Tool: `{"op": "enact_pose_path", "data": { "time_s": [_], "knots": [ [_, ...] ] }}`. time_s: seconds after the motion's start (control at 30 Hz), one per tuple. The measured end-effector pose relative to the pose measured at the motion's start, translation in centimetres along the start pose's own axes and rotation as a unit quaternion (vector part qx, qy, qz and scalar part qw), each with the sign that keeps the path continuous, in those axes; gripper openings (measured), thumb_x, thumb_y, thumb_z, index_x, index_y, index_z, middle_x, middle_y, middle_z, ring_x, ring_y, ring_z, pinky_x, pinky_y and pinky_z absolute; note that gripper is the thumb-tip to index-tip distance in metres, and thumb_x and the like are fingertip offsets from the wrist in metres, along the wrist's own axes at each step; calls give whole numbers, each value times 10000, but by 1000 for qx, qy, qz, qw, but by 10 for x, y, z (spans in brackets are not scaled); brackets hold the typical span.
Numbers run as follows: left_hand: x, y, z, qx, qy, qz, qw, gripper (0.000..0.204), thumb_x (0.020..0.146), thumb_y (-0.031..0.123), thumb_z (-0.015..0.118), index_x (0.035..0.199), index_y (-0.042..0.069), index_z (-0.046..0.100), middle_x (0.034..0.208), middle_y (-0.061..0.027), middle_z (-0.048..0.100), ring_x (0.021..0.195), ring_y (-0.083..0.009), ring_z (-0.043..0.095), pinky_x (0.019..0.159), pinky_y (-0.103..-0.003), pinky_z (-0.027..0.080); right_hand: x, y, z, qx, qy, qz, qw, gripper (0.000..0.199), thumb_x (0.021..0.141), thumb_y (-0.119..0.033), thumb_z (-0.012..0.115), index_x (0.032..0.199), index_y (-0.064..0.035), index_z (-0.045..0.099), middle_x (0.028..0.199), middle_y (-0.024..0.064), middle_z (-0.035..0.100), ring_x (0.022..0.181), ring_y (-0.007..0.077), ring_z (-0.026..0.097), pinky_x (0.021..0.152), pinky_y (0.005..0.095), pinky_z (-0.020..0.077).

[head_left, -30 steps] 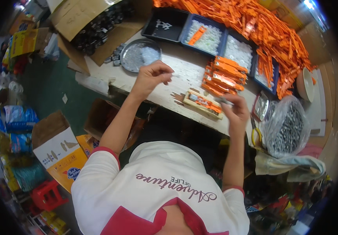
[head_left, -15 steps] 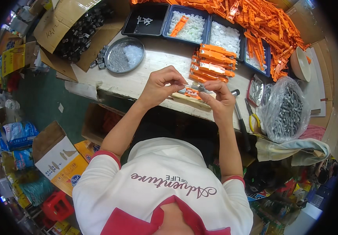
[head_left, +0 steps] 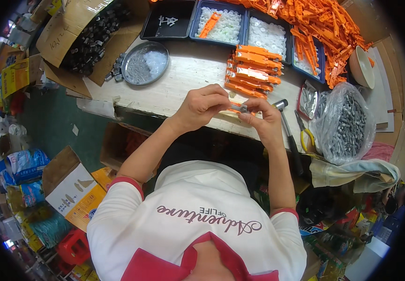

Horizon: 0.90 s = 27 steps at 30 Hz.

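My left hand [head_left: 204, 107] is closed in a pinch near the front edge of the worktable [head_left: 183, 65]; whatever its fingertips hold is too small to make out. A small grey metal part [head_left: 243, 108] is gripped between the thumb and fingers of my right hand [head_left: 265, 121]. The two hands' fingertips are close together. Just beneath them lies an orange plastic piece [head_left: 235, 107], largely hidden by the fingers. Beyond it, a stack of similar orange pieces [head_left: 254, 70] rests on the table. Right of my right hand is a hammer [head_left: 288, 133].
Yellow-handled pliers [head_left: 307, 136] and a clear bag of grey metal parts [head_left: 345, 129] are at the right. Blue bins [head_left: 242, 30] with white parts and an orange heap [head_left: 324, 33] line the back. A round metal dish [head_left: 145, 63] and a carton [head_left: 66, 35] stand left.
My left hand has shifted slightly right, toward my right hand. The grey part in my right hand is a little lower, nearer the orange piece. The whole view has shifted slightly.
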State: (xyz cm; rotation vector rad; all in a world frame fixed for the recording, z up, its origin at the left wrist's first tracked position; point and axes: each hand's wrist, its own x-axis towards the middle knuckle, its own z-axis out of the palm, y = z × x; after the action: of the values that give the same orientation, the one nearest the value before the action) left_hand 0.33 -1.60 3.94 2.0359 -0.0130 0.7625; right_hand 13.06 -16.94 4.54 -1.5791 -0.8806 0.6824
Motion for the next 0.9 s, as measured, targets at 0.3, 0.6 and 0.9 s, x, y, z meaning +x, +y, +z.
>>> {"op": "enact_pose_path", "data": {
  "time_s": [0.3,0.6,0.9],
  "knots": [
    [-3,-8,25,-14,6,19,1000,175,697,-84,631,845,7,613,828,-84,599,731,-200,594,620,-263,477,-6,5,-18,-158,1,-132,979,203,698,-2,663,896,-20,625,859,58,586,821,174,541,745,285,415],
    [-7,-23,28,120,25,-5,992,168,686,34,683,845,62,637,917,-44,599,900,-202,533,781,-311,367,-10,23,-38,-305,54,-144,940,177,704,-16,643,878,-43,626,838,57,592,822,215,544,737,316,375],
    [-15,-36,45,203,19,-73,976,193,665,150,711,843,100,654,943,-2,561,997,-191,438,861,-343,255,-2,35,-34,-332,13,-139,933,162,703,-51,650,864,-51,627,811,50,576,822,225,524,745,337,331]
  ]
}}
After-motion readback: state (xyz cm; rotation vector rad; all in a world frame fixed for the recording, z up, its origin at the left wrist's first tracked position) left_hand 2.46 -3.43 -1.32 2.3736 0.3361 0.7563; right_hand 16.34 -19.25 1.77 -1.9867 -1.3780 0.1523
